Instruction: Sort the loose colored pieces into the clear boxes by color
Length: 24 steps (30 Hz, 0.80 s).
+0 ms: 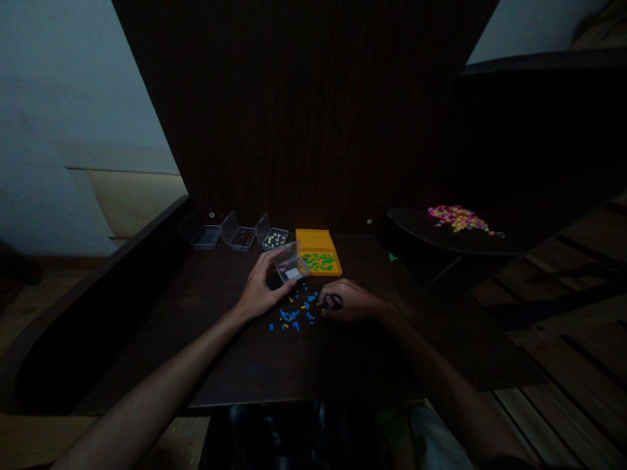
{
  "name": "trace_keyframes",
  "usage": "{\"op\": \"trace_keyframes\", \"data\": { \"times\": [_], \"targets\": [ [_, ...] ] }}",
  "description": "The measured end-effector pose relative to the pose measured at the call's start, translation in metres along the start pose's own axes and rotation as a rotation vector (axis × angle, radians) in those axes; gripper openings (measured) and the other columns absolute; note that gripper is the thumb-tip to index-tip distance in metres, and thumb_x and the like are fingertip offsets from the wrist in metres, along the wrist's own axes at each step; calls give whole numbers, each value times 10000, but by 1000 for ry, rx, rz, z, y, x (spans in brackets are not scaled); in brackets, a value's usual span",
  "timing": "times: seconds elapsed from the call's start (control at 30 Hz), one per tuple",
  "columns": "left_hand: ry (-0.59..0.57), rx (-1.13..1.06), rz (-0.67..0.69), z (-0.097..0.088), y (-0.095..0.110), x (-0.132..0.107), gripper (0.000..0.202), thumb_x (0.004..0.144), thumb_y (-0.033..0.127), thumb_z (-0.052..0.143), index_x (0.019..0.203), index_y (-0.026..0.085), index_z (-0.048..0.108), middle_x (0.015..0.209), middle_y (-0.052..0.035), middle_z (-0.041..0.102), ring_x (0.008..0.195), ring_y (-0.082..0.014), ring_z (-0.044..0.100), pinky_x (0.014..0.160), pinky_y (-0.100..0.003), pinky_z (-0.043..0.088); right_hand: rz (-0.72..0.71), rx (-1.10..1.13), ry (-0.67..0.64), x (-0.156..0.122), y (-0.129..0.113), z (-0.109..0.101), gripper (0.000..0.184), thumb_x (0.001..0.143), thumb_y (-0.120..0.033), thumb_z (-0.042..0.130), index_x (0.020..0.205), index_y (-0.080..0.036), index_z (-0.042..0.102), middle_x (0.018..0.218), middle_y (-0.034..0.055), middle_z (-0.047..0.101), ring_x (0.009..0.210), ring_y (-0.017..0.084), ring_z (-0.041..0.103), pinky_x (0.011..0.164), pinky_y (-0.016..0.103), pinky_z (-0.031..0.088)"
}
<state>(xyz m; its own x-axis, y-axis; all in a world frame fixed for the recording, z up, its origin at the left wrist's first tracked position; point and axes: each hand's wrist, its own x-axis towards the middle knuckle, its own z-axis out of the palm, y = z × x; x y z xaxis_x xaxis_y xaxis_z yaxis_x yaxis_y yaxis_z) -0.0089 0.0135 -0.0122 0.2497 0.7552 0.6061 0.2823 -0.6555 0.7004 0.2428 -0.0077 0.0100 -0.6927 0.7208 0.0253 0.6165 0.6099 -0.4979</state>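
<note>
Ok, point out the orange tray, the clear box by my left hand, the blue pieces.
orange tray [313, 239]: head view, bare far end.
clear box [292, 271]: head view, its base.
blue pieces [285, 316]: head view, cluster middle.

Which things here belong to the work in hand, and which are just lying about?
In use: left hand, holding the small clear box; right hand, at the blue and yellow pieces.
Lying about: orange box with green pieces; row of clear boxes behind; pink and yellow pile, right.

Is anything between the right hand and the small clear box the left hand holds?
Nothing tall. Only small blue and yellow pieces lie scattered on the table between the right hand and the clear box held by the left hand.
</note>
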Motion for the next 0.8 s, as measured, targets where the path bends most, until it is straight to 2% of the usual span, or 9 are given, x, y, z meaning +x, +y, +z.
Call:
{"op": "trace_keyframes", "data": {
  "times": [0.2,0.57,0.8],
  "targets": [
    [1,12,2,-1,-1,-1,637,761,299,711,1335,228,442,1315,-118,502,1182,-259,555,955,-439,527,-18,-79,-19,-1,1,-1,225,781,-271,691,999,-221,707,785,-6,613,676,111,536,631,226,376],
    [-9,19,-5,-1,1,-1,626,766,312,706,1329,225,447,1315,-121,504,1178,-257,557,960,-437,519,-5,-78,2,3,-3,3,94,848,-242,643,866,-183,714,869,34,669,774,136,597,698,243,417],
    [-4,-18,-23,0,0,-1,637,762,305,712,1332,231,439,1326,-122,500,1182,-262,558,960,-445,521,43,-89,12,4,-7,5,124,874,-262,614,916,-185,702,922,41,671,834,153,608,741,261,432]
  ]
}}
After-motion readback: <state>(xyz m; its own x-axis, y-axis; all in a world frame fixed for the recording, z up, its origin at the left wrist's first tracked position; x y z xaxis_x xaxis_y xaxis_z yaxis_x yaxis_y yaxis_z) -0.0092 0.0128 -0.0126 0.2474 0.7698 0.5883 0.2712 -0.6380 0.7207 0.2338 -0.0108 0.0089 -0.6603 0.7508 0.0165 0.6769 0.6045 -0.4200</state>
